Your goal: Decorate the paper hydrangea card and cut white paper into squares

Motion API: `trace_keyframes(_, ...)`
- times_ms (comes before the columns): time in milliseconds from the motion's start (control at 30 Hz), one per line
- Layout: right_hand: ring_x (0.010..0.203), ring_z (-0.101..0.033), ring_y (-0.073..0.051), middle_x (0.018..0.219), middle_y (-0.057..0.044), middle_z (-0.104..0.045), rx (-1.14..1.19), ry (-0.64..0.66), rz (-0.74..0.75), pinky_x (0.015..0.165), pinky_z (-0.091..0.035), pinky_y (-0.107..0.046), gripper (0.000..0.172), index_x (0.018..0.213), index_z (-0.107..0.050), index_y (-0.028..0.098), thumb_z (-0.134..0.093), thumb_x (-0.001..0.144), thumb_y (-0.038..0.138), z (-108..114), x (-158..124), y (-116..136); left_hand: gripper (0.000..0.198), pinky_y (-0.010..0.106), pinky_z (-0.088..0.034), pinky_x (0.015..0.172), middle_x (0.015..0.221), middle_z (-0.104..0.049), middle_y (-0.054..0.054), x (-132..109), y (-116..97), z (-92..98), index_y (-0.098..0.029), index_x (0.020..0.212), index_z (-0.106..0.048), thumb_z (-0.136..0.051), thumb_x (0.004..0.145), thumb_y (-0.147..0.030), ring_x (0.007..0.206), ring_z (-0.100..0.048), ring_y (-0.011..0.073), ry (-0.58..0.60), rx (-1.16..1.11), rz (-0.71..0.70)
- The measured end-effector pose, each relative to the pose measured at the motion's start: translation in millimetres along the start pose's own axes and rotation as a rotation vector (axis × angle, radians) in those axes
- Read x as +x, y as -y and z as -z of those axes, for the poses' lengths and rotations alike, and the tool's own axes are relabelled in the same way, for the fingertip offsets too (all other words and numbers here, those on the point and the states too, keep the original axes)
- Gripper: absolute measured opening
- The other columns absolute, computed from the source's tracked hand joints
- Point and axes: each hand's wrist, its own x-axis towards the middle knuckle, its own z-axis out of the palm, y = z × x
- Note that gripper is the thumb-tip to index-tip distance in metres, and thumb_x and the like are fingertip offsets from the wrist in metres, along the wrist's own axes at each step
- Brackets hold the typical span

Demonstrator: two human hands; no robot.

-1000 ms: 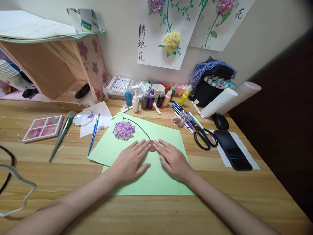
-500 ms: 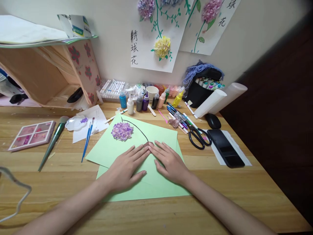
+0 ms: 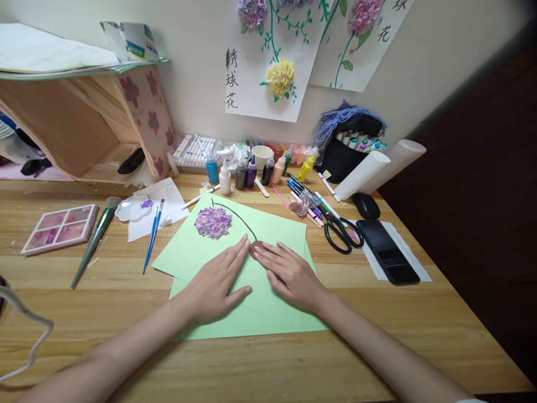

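Two light green paper sheets (image 3: 188, 254) lie stacked on the wooden desk. The upper sheet bears a purple paper flower (image 3: 212, 221) with a thin black stem curving down to a small brown paper piece (image 3: 257, 246). My left hand (image 3: 218, 282) lies flat on the green paper, fingers stretched toward the brown piece. My right hand (image 3: 289, 273) also rests flat, its fingertips touching the brown piece from the right. Neither hand holds anything.
Black scissors (image 3: 338, 232), a phone (image 3: 386, 252) and a mouse (image 3: 366, 205) lie to the right. Small paint bottles (image 3: 239, 172) and markers line the wall. Blue brushes (image 3: 151, 235), a palette (image 3: 134, 208), a large green brush (image 3: 93, 240) and a pink tray (image 3: 61, 226) lie left.
Both hands stay flat on the green paper; the fingertips have shifted slightly around the brown piece. The camera view has moved a little.
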Motion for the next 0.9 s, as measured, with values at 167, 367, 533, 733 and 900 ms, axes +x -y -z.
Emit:
trace_keyframes(167, 0.137, -0.019, -0.021, 0.146, -0.001, -0.029, -0.013, 0.117, 0.013, 0.111, -0.016, -0.052, 0.056, 0.143, -0.020, 0.024, -0.039, 0.090, 0.022, 4.3, 3.0, 0.5, 0.077, 0.034, -0.020, 0.112, 0.152, 0.002, 0.008, 0.5, 0.1, -0.4, -0.015, 0.144, 0.007, -0.036, 0.090, -0.046, 0.139, -0.010, 0.0210, -0.017, -0.007, 0.002)
trace_keyframes(367, 0.138, -0.017, -0.021, 0.148, 0.000, -0.025, -0.007, 0.168, -0.018, 0.111, -0.018, -0.050, 0.058, 0.144, -0.013, 0.026, -0.038, 0.092, 0.031, 4.2, 7.3, 1.4, 0.076, 0.035, -0.021, 0.112, 0.152, 0.000, 0.009, -1.1, -0.4, -2.0, -0.015, 0.144, 0.009, -0.035, 0.090, -0.046, 0.139, -0.011, 0.0223, -0.033, -0.015, 0.005)
trace_keyframes(533, 0.134, -0.027, -0.020, 0.144, 0.001, -0.036, -0.024, 0.108, -0.086, 0.112, -0.018, -0.049, 0.050, 0.143, -0.022, 0.027, -0.032, 0.094, 0.030, -1.9, 13.9, 5.9, 0.076, 0.036, -0.019, 0.112, 0.152, -0.002, 0.009, -1.8, -0.9, -2.7, -0.015, 0.144, 0.007, -0.035, 0.090, -0.046, 0.139, -0.010, 0.0222, -0.031, -0.002, -0.006)
trace_keyframes(733, 0.137, -0.019, -0.021, 0.148, 0.001, -0.027, -0.024, 0.094, -0.124, 0.111, -0.021, -0.048, 0.052, 0.143, -0.020, 0.026, -0.032, 0.094, 0.036, -4.1, 12.7, 6.1, 0.076, 0.036, -0.018, 0.113, 0.152, -0.001, 0.008, -2.0, -1.4, -2.4, -0.015, 0.144, 0.008, -0.035, 0.090, -0.046, 0.139, -0.008, 0.0216, -0.030, 0.005, 0.003)
trace_keyframes(900, 0.138, -0.016, -0.022, 0.150, 0.000, -0.021, -0.054, 0.055, -0.184, 0.110, -0.023, -0.046, 0.054, 0.143, -0.020, 0.024, -0.033, 0.093, 0.039, -4.8, 11.5, 5.0, 0.074, 0.035, -0.018, 0.113, 0.152, -0.003, 0.007, -2.2, -1.5, -1.6, -0.015, 0.145, 0.004, -0.034, 0.090, -0.047, 0.139, -0.009, 0.0209, -0.018, 0.016, 0.009)
